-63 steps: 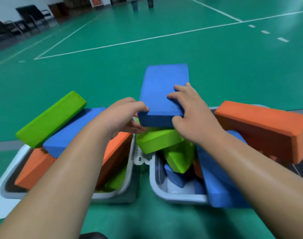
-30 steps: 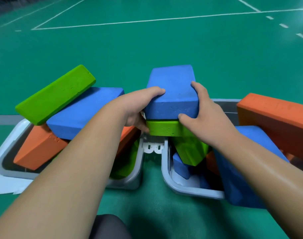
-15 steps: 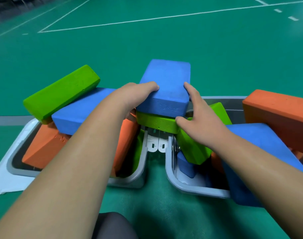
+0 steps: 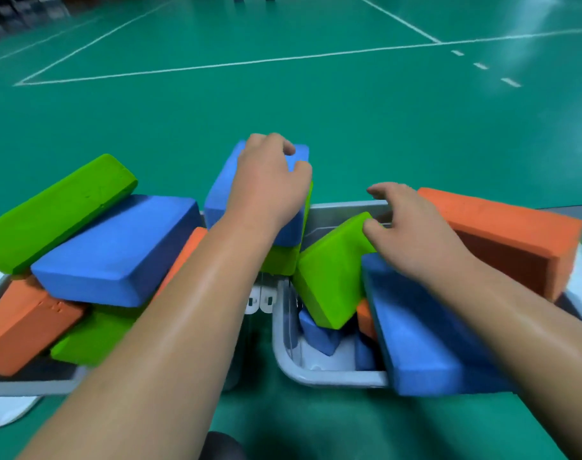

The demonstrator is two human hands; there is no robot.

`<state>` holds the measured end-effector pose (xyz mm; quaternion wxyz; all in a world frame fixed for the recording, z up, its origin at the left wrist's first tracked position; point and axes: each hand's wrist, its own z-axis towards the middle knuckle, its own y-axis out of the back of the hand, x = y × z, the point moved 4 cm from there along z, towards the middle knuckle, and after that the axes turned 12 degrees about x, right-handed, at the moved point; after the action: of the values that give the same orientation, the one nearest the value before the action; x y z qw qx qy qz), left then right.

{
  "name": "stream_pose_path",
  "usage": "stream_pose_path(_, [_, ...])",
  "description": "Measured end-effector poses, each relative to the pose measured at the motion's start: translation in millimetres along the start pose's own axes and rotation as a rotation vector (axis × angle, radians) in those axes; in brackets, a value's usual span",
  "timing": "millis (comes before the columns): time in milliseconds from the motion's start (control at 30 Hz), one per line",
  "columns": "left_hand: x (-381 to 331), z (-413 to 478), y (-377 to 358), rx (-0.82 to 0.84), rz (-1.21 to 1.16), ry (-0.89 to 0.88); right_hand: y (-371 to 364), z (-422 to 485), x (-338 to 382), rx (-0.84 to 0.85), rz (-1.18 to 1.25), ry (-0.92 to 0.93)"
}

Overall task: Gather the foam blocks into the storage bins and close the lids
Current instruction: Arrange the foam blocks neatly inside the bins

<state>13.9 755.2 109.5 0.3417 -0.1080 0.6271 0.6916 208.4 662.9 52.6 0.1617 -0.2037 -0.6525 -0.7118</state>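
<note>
Gripping one blue block (image 4: 221, 194), left fingers (image 4: 276, 142); right fingers (image 4: 382, 189) loose, empty, above two bins (image 4: 332, 376) (image 4: 27, 388).

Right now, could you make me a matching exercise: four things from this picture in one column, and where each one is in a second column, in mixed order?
Column one:
1. left hand
2. right hand
3. uppermost orange block
4. long green block

Column two:
A. at the far right end of the right bin
B. on top of the pile in the left bin
C. gripping the middle blue block
D. at the tilted green block

Pairs: 1-C, 2-D, 3-A, 4-B.
</note>
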Motion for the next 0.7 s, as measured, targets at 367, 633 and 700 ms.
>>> stream_pose_path(367, [-80,-21,-128,0.453,-0.077,-0.091,86,-47,-78,-0.175,-0.479,-0.245])
stream_pose_path(633, [-97,-40,-190,0.685,-0.008,-0.091,80,-74,-125,0.072,-0.509,-0.431])
stream_pose_path(700, [-94,-39,-196,0.715,0.05,-0.072,80,-74,-127,0.068,-0.503,-0.413])
